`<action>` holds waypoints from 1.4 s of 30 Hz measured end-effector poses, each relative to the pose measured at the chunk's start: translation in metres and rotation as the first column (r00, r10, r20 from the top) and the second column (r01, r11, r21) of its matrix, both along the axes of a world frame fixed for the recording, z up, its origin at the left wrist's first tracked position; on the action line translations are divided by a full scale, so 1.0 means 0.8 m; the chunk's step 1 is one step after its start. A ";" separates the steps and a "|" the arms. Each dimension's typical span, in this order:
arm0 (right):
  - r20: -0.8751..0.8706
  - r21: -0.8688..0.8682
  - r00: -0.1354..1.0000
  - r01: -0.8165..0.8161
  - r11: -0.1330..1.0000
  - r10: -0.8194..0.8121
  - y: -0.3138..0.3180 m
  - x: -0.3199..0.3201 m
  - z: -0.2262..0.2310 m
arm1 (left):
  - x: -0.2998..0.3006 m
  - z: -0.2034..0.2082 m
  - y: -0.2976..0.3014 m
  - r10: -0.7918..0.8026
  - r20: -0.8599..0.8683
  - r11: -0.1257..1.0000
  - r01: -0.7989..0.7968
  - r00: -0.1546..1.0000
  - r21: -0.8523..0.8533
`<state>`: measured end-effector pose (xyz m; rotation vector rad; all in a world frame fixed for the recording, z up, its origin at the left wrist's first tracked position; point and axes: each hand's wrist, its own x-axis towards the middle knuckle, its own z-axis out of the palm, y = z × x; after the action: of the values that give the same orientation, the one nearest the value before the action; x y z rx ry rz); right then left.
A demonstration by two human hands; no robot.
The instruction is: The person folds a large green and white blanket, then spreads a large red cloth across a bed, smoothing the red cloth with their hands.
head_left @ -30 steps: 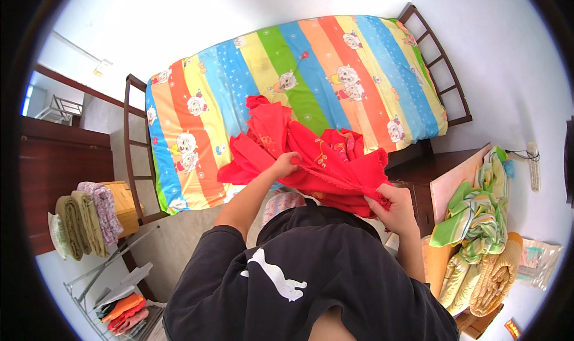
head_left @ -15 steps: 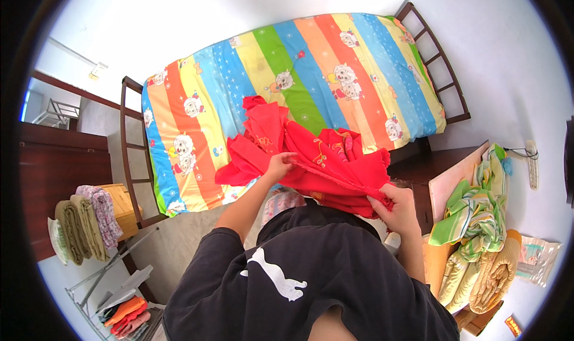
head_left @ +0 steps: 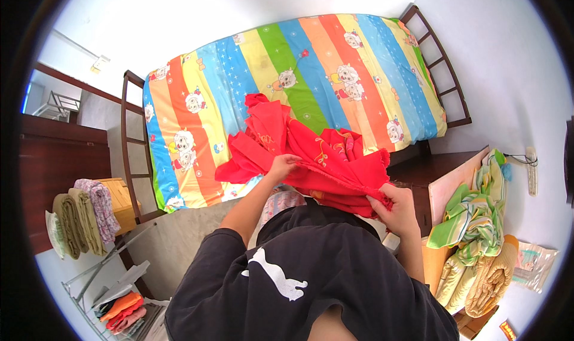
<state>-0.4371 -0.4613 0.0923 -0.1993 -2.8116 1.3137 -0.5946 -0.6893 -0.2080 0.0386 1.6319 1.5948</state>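
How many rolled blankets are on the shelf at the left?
2: an olive rolled blanket and a floral rolled blanket beside it, right of it. More may be hidden.

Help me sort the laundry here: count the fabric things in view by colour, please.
Red cloth, held by left hand and right hand: 1
Rainbow-striped bed sheet: 1
Green-striped bundle: 1
Yellow rolled blankets: 1 pile
Olive rolled blanket: 1
Orange and pink folded stack: 1
Total: 6
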 end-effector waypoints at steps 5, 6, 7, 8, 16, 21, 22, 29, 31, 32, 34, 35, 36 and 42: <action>0.009 -0.010 0.999 0.044 0.999 -0.044 0.003 0.002 -0.003 | -0.020 0.003 -0.027 0.130 -0.144 0.990 -0.136 0.981 -0.036; 0.004 -0.005 1.000 0.031 0.999 -0.031 0.002 0.002 -0.002 | -0.022 0.002 -0.031 0.165 -0.174 0.984 -0.173 0.971 -0.030; -0.001 0.000 1.000 0.019 1.000 -0.019 0.001 0.001 -0.001 | -0.024 0.001 -0.033 0.224 -0.133 0.974 -0.215 0.965 0.076; -0.002 -0.002 1.000 0.016 1.000 -0.016 0.000 0.002 -0.002 | -0.024 0.000 -0.037 0.226 -0.135 0.973 -0.218 0.965 0.074; 0.100 -0.061 0.994 0.053 0.997 -0.047 0.003 0.009 -0.012 | -0.029 0.015 -0.035 0.105 -0.312 0.968 -0.169 0.944 -0.183; -0.029 -0.145 0.963 0.262 0.954 -0.269 0.024 0.003 -0.010 | -0.043 0.048 -0.048 0.100 -0.476 0.970 -0.191 0.874 -0.147; -0.028 -0.165 0.939 0.334 0.928 -0.342 0.037 0.002 -0.009 | -0.055 0.067 -0.054 0.120 -0.500 0.977 -0.190 0.858 -0.092; -0.592 -0.388 0.531 0.472 0.792 -0.607 0.094 -0.004 0.052 | -0.065 0.452 -0.056 0.536 -0.823 0.838 -0.239 0.189 0.491; -0.584 -0.506 0.430 0.472 0.722 -0.689 0.102 -0.011 0.061 | -0.048 0.482 -0.049 0.482 -0.875 0.856 -0.193 -0.035 0.479; -0.563 -0.552 0.396 0.474 0.686 -0.726 0.106 -0.019 0.066 | -0.043 0.477 -0.046 0.394 -0.918 0.879 -0.274 -0.044 0.390; -0.483 -0.577 0.426 0.502 0.645 -0.765 0.119 -0.036 0.057 | -0.048 0.449 -0.028 0.108 -0.981 0.908 -0.385 -0.158 0.162; -0.488 -0.572 0.514 0.422 0.704 -0.705 0.138 -0.043 0.035 | -0.047 0.433 -0.024 0.084 -0.992 0.926 -0.359 -0.098 0.113; -0.474 -0.555 0.556 0.414 0.722 -0.683 0.168 -0.045 0.002 | -0.046 0.412 -0.018 0.065 -0.997 0.946 -0.318 -0.030 0.071; -0.360 -0.777 0.484 0.317 0.544 -0.797 0.158 -0.083 -0.044 | -0.021 0.325 -0.004 0.271 -0.596 0.956 -0.141 0.756 0.256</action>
<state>-0.5038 -0.3351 0.0573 -0.5298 -1.3585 1.5898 -0.6112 -0.6927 0.0524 0.5727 2.0183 2.0581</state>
